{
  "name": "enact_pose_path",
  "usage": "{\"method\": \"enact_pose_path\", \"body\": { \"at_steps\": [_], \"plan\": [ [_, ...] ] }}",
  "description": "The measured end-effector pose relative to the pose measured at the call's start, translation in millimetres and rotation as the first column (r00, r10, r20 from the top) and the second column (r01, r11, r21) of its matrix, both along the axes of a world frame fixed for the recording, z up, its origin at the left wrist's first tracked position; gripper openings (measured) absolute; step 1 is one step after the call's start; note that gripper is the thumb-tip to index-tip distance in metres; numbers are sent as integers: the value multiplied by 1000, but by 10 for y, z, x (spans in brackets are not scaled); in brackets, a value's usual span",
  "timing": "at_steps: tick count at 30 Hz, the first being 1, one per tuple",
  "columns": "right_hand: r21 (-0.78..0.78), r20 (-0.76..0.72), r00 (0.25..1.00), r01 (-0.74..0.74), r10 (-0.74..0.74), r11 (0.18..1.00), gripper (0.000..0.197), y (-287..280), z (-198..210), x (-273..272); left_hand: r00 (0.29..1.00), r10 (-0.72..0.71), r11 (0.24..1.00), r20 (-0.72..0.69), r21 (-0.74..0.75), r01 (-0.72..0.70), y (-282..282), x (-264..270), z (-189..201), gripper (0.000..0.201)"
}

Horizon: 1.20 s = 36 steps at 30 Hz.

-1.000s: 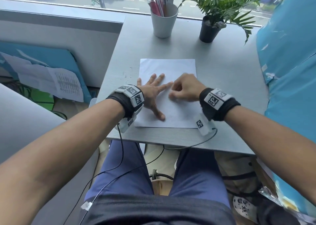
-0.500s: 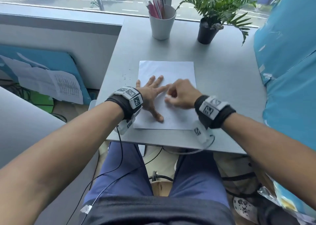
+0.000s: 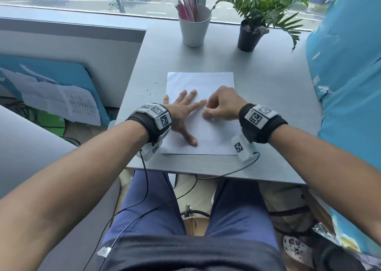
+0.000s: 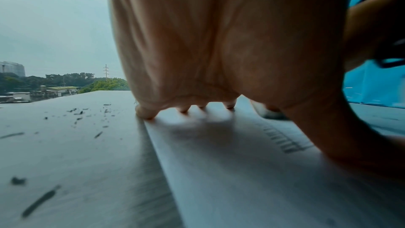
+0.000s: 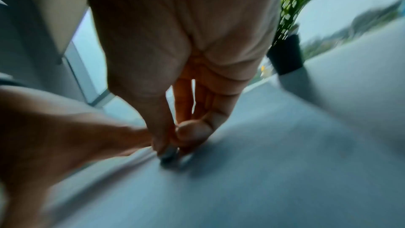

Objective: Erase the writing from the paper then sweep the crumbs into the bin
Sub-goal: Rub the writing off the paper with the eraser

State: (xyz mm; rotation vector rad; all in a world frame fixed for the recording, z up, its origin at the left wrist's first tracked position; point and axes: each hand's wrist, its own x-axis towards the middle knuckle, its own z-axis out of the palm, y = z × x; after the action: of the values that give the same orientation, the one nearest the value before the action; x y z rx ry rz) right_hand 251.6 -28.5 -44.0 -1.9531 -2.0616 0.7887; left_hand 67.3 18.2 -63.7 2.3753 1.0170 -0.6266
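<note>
A white sheet of paper lies flat on the grey table. My left hand lies spread on the sheet's left half with straight fingers, pressing it down. My right hand is curled just to its right, thumb and fingers pinching a small eraser against the paper. In the left wrist view faint pencil lines remain on the paper, and dark crumbs lie scattered on the table to the sheet's left. The right wrist view is motion-blurred. No bin is in view.
A white cup of pens and a potted plant stand at the table's far edge by the window. A blue panel borders the right side. The table's left edge drops off to papers on the floor.
My right hand has shifted back and forth over the paper, first toward me and left, now slightly farther out. The left hand has stayed pressed on the sheet.
</note>
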Motion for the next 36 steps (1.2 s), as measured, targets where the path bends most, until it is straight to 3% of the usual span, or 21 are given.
{"method": "enact_pose_path", "body": {
  "at_steps": [2, 5, 8, 11, 13, 16, 18, 22, 24, 27, 28, 32, 33, 36],
  "plan": [
    [63, -4, 991, 133, -133, 989, 16, 140, 50, 140, 1000, 9, 1000, 11, 2, -9, -5, -13, -19, 148],
    [6, 17, 999, -33, 33, 999, 33, -106, 9, -156, 1000, -1, 1000, -1, 7, 1, -4, -11, -44, 149],
    [-104, -10, 986, -168, 168, 980, 23, -264, -14, -276, 1000, -15, 1000, -4, 3, 15, 4, -17, -23, 149],
    [32, 9, 999, 52, -52, 998, 17, 102, 25, 43, 1000, -13, 1000, 11, 0, 13, 4, -19, -13, 147],
    [61, -5, 994, 110, -110, 992, 17, 139, -2, 56, 1000, -10, 1000, 8, -6, 10, -16, -26, -12, 146],
    [-51, -6, 995, -95, 95, 994, 22, -202, -49, -274, 1000, -23, 1000, -21, 0, 23, -21, -9, -9, 147],
    [-73, 3, 990, -139, 140, 988, 19, -187, -34, -239, 1000, -25, 1000, -19, 5, 25, -9, -6, -6, 148],
    [85, 5, 991, 132, -133, 988, 17, 184, 4, 106, 1000, -16, 1000, -1, 5, 16, -7, -25, -17, 147],
    [58, -19, 998, 68, -67, 996, 18, 27, -24, -59, 1000, -21, 1000, -13, 9, 21, -12, -17, -24, 148],
    [-84, -33, 984, -177, 174, 981, 18, -350, -40, -378, 999, -29, 999, -35, 13, 29, -3, -4, -12, 149],
    [-85, -31, 983, -182, 180, 980, 17, -302, -23, -336, 999, -28, 1000, -34, 10, 28, 3, -8, -6, 149],
    [86, -14, 994, 112, -111, 990, 18, 179, -10, 83, 999, -26, 1000, -21, 5, 26, 0, -27, -9, 149],
    [102, -20, 993, 119, -118, 988, 17, 181, -29, 82, 999, -26, 1000, -24, 10, 26, -1, -31, -21, 150],
    [15, -21, 995, -96, 96, 995, 21, -170, -43, -273, 999, -31, 999, -24, 13, 31, 16, -1, -26, 154]
  ]
}}
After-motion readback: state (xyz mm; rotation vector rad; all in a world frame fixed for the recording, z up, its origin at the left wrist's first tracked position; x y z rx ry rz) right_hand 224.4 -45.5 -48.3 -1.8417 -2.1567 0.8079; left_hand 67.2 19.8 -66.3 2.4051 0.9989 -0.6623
